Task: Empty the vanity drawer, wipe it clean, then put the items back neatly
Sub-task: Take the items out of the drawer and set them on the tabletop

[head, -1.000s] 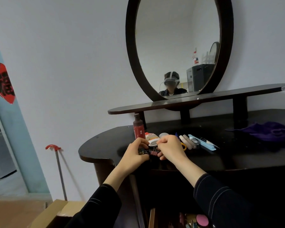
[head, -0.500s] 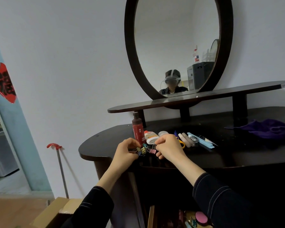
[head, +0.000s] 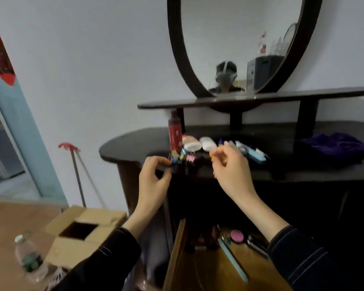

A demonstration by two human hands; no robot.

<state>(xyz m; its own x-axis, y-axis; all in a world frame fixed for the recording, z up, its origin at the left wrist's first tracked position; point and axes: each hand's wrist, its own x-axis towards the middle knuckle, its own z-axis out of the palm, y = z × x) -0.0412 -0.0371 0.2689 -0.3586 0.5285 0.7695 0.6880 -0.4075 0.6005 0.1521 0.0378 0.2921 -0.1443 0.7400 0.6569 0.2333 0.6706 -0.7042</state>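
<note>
The drawer (head: 175,259) stands pulled out under the vanity top (head: 135,143), low in the view, below both hands and between the two forearms. In it lie a pink disc (head: 237,236), a long pale blue stick (head: 233,260) and a metal tool (head: 257,246); the rest of its contents are too dark and blurred to name. The left hand (head: 153,179) is raised at the front edge of the top, well above the drawer, with its fingers curled and forefinger and thumb close to a cluster of coloured clips (head: 183,157) on the top. Blur hides whether it holds one. The right hand (head: 231,169) is at the same height, to the right of the clips, also with curled fingers. There is a yellow speck at its fingertips, and I cannot tell whether it is pinching anything. Just behind the clips a red bottle (head: 175,135) stands upright, and to its right lie two white tubes (head: 192,144) and a row of pens (head: 251,153). A purple cloth (head: 336,147) lies crumpled on the right of the top, well apart from the hands. Above are a narrow shelf (head: 261,98) and an oval mirror (head: 240,38). On the floor to the left are an open cardboard box (head: 80,234), a clear bottle (head: 29,259) and a red-tipped pole (head: 76,175) leaning on the wall.
</note>
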